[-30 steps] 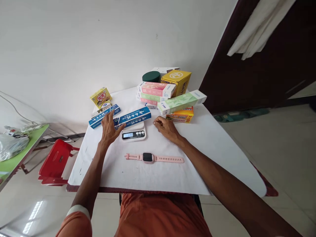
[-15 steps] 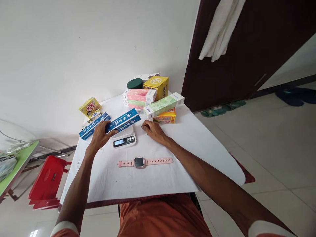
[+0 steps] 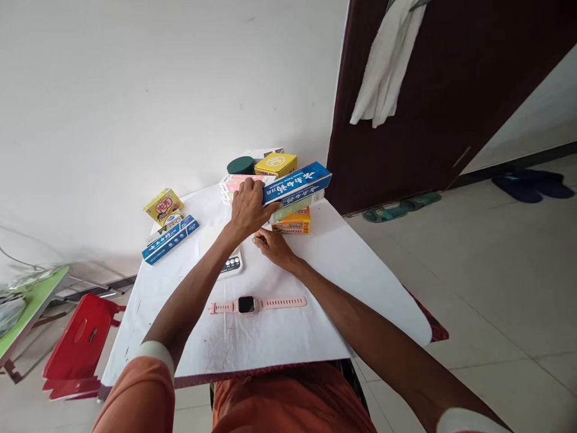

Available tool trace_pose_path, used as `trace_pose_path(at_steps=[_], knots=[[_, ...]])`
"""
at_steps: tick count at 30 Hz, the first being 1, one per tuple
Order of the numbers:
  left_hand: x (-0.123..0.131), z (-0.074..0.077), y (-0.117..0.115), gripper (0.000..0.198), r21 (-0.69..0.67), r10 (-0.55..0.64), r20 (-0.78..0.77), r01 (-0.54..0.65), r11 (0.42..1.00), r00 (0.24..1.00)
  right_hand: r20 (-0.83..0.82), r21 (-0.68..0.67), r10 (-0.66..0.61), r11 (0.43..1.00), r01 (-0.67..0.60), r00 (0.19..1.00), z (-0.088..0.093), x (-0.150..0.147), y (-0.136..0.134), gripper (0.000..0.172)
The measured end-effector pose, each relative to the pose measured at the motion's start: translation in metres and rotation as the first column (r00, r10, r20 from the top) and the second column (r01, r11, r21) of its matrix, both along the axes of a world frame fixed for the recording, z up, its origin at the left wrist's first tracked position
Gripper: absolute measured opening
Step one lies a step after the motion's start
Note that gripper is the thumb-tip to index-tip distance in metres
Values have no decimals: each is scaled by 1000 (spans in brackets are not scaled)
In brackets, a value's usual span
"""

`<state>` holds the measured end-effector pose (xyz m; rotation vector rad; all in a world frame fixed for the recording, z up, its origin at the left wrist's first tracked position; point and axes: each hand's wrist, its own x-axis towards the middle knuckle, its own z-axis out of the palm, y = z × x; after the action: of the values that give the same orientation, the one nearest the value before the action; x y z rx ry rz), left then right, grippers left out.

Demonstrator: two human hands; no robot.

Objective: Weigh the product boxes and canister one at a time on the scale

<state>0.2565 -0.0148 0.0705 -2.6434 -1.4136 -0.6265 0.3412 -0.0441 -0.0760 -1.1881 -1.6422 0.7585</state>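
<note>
My left hand (image 3: 249,207) grips a blue toothpaste box (image 3: 295,182) by its left end and holds it slanted over a green box (image 3: 300,206) on the right of the pile. My right hand (image 3: 276,248) rests on the table with its fingers curled closed and nothing visible in them. Beside it lies a white digital scale (image 3: 234,264), partly hidden under my left forearm, its readout covered. A pink box (image 3: 232,183) and an orange-yellow box (image 3: 295,224) belong to the pile. Nearer to me a pink smartwatch (image 3: 246,305) lies stretched out flat.
On the left are another blue box (image 3: 171,239) and a yellow snack box (image 3: 163,205). A yellow cube-shaped box (image 3: 276,163) and a dark green round lid (image 3: 240,165) stand near the wall. A red chair (image 3: 81,337) is left of the white-covered table (image 3: 360,300).
My left hand has carried the toothpaste box from above the scale rightward to over the green box. My right hand has stayed nearly in place. The view has shifted slightly.
</note>
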Motion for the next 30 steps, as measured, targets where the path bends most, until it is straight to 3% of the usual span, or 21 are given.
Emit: trace_pose_path(at_steps=[3, 9, 15, 19, 23, 27, 30], knots=[[12, -8, 5, 44, -5, 42, -24, -43, 999, 999, -7, -3, -4, 1000, 4, 1000, -1, -1, 1, 16], [10, -23, 6, 47, 67, 75, 1, -75, 995, 997, 22, -15, -23, 1000, 23, 999, 1, 0, -2, 19], [-20, -27, -9, 57, 152, -10, 66, 0, 988, 998, 59, -38, -5, 999, 7, 998, 3, 2, -9, 18], [-88, -33, 7, 52, 187, 52, 175, -85, 979, 983, 70, -31, 17, 999, -15, 997, 1, 4, -12, 20], [-187, -42, 50, 44, 63, 326, 242, -350, 935, 914, 84, -43, 12, 999, -8, 996, 2, 4, -15, 24], [-266, -42, 88, 51, -113, 668, 287, -668, 736, 687, 96, -57, 2, 998, 3, 995, 6, 4, -17, 25], [-301, -36, 108, 68, -154, 767, 263, -760, 632, 585, 106, -62, -4, 998, 11, 994, 7, 3, -17, 26]])
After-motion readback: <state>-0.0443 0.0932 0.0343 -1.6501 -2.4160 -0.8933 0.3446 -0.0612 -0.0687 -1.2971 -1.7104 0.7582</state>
